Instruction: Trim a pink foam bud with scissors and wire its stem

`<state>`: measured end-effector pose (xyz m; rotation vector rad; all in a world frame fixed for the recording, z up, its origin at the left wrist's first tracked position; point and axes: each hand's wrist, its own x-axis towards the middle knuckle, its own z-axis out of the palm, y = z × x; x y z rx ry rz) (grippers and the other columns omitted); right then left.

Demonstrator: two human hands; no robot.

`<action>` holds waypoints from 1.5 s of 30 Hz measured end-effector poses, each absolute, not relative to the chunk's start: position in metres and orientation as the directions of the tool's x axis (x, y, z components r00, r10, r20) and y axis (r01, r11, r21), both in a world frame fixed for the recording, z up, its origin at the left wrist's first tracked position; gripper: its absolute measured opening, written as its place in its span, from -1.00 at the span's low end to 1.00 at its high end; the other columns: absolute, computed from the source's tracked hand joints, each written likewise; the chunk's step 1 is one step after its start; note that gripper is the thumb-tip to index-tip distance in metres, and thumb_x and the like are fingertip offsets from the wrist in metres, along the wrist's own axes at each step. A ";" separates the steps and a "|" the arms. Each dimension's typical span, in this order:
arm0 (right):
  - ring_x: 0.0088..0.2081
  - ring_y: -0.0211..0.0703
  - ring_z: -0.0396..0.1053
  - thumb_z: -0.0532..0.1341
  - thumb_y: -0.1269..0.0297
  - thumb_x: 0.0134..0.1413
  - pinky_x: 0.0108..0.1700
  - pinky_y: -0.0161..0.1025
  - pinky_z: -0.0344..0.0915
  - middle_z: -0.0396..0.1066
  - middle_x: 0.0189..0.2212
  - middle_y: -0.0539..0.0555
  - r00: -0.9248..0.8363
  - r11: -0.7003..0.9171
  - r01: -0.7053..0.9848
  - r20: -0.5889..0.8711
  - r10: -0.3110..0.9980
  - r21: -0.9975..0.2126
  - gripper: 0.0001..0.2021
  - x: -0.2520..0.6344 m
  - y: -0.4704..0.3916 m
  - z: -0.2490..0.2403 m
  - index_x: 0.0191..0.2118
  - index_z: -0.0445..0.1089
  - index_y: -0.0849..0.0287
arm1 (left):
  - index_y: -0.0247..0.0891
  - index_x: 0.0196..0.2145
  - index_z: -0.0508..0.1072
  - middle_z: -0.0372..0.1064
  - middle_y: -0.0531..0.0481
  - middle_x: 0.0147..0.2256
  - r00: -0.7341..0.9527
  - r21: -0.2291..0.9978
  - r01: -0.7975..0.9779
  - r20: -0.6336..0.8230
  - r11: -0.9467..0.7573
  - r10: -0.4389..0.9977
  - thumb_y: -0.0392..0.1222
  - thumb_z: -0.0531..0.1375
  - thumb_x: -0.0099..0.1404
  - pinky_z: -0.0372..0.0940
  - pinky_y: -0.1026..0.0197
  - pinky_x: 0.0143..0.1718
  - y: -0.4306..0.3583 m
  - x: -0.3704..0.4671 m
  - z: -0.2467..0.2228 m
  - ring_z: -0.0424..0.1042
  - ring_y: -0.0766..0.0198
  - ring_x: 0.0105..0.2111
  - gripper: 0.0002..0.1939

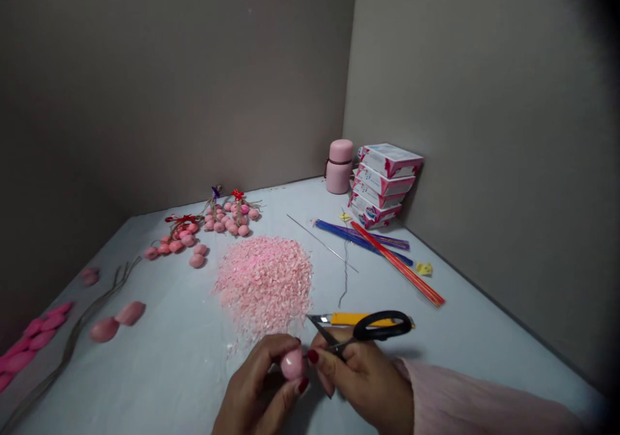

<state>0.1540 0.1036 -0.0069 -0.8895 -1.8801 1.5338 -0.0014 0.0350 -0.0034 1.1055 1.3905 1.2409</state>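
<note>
At the front of the table, my left hand (268, 383) pinches a glossy, rounded pink ball (292, 364) between thumb and fingers. My right hand (356, 374) is closed around black-handled scissors (382, 325), their blades spread apart. One blade points up and left over the table; the other runs low toward the ball's right side, its tip hard to see. Whether it goes into the ball, I cannot tell. A yellow utility knife (346, 319) lies just behind the scissors. Beyond my hands is a heap of pink shavings (266, 280).
Bunches of pink balls (227, 219) with ribbons lie at the back left. Cords (72, 338) and loose pink pieces (104, 329) are on the left. To the right are a thin metal rod (322, 242), ribbon strips (397, 264), stacked boxes (385, 183) and a pink flask (339, 170).
</note>
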 end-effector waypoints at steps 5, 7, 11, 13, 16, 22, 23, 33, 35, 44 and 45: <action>-0.56 -0.26 0.18 0.02 0.00 0.19 -0.44 -0.31 0.13 0.14 -0.67 -0.08 -0.649 0.150 0.143 0.022 0.761 -0.978 -0.56 0.155 0.103 -0.005 -0.63 0.13 0.13 | -0.13 -0.22 0.48 0.50 0.04 -0.39 -0.072 0.979 -0.050 -0.199 0.196 0.977 -0.03 0.24 0.15 0.26 0.27 -0.28 0.035 -0.005 -0.001 0.42 0.23 -0.33 -0.75; -0.56 -0.27 0.19 0.03 0.06 0.19 -0.45 -0.32 0.13 0.15 -0.66 -0.08 -0.658 0.155 0.139 0.026 0.752 -0.978 -0.59 0.154 0.102 -0.003 -0.63 0.13 0.14 | -0.14 -0.21 0.48 0.49 0.04 -0.41 -0.036 0.977 -0.087 -0.200 0.196 0.979 -0.01 0.22 0.17 0.25 0.26 -0.30 0.036 -0.005 0.000 0.41 0.25 -0.37 -0.75; -0.56 -0.28 0.22 0.05 0.15 0.17 -0.49 -0.36 0.14 0.18 -0.65 -0.08 -0.676 0.159 0.134 0.027 0.736 -0.978 -0.63 0.153 0.103 0.000 -0.63 0.12 0.13 | -0.20 -0.23 0.47 0.44 0.05 -0.50 0.028 0.947 -0.192 -0.258 0.259 0.966 0.04 0.18 0.19 0.26 0.26 -0.42 0.038 -0.005 -0.001 0.40 0.30 -0.50 -0.70; -0.57 -0.29 0.22 0.03 0.17 0.17 -0.50 -0.38 0.15 0.18 -0.65 -0.09 -0.691 0.191 0.122 0.055 0.721 -0.974 -0.63 0.152 0.103 0.001 -0.64 0.11 0.13 | -0.24 -0.28 0.45 0.40 0.07 -0.55 0.051 0.916 -0.241 -0.319 0.322 0.946 0.06 0.18 0.18 0.24 0.30 -0.53 0.039 -0.005 -0.002 0.37 0.36 -0.59 -0.69; -0.58 -0.31 0.20 0.02 0.20 0.17 -0.51 -0.38 0.13 0.14 -0.67 -0.10 -0.705 0.258 0.126 0.097 0.703 -0.958 -0.64 0.153 0.102 0.002 -0.64 0.13 0.14 | -0.28 -0.29 0.37 0.38 0.10 -0.64 0.086 0.883 -0.253 -0.387 0.396 0.918 0.08 0.14 0.21 0.16 0.37 -0.65 0.041 -0.005 -0.003 0.28 0.44 -0.72 -0.67; -0.59 -0.30 0.16 0.04 0.14 0.18 -0.51 -0.37 0.10 0.12 -0.67 -0.10 -0.674 0.150 0.112 0.036 0.738 -0.982 -0.64 0.153 0.101 -0.004 -0.60 0.15 0.15 | -0.26 -0.10 0.27 0.39 0.07 -0.63 0.021 0.912 -0.164 -0.377 0.375 0.926 0.18 -0.01 0.25 0.17 0.34 -0.63 0.038 -0.002 -0.004 0.32 0.36 -0.67 -0.53; -0.59 -0.30 0.14 0.04 0.11 0.19 -0.50 -0.36 0.09 0.13 -0.67 -0.10 -0.656 0.118 0.113 0.015 0.754 -0.987 -0.64 0.153 0.101 -0.005 -0.59 0.16 0.15 | -0.23 -0.07 0.27 0.44 0.02 -0.53 -0.034 0.948 -0.128 -0.297 0.290 0.954 0.18 0.06 0.22 0.23 0.31 -0.55 0.037 -0.001 -0.003 0.38 0.31 -0.57 -0.52; -0.59 -0.29 0.15 0.03 -0.08 0.18 -0.46 -0.33 0.11 0.15 -0.70 -0.10 -0.648 0.103 0.131 -0.007 0.762 -0.986 -0.54 0.153 0.104 -0.011 -0.59 0.18 0.15 | -0.15 -0.28 0.46 0.50 0.03 -0.44 -0.132 0.987 -0.029 -0.162 0.159 0.978 -0.01 0.23 0.14 0.27 0.27 -0.32 0.036 -0.002 0.000 0.43 0.22 -0.37 -0.77; -0.60 -0.29 0.15 0.05 -0.04 0.18 -0.49 -0.34 0.10 0.16 -0.69 -0.10 -0.658 0.084 0.126 -0.020 0.752 -0.989 -0.57 0.153 0.103 -0.011 -0.57 0.20 0.15 | -0.17 -0.28 0.44 0.47 0.03 -0.46 -0.087 0.983 -0.083 -0.172 0.165 0.981 0.00 0.19 0.19 0.26 0.25 -0.34 0.036 -0.002 -0.002 0.41 0.24 -0.41 -0.77; -0.60 -0.29 0.16 0.08 -0.01 0.14 -0.51 -0.34 0.09 0.15 -0.68 -0.09 -0.685 0.042 0.093 -0.033 0.728 -0.995 -0.61 0.153 0.099 -0.007 -0.55 0.19 0.15 | -0.24 -0.24 0.31 0.37 0.10 -0.65 0.029 0.933 -0.144 -0.330 0.330 0.944 0.16 -0.02 0.27 0.18 0.32 -0.62 0.040 -0.002 -0.004 0.30 0.38 -0.70 -0.61; -0.60 -0.29 0.15 0.07 -0.03 0.15 -0.50 -0.34 0.09 0.15 -0.68 -0.09 -0.676 0.042 0.092 -0.031 0.737 -0.995 -0.60 0.153 0.099 -0.008 -0.56 0.19 0.15 | -0.23 -0.21 0.31 0.38 0.08 -0.61 -0.008 0.952 -0.119 -0.286 0.283 0.958 0.16 -0.02 0.27 0.20 0.31 -0.59 0.039 -0.001 -0.005 0.32 0.36 -0.66 -0.60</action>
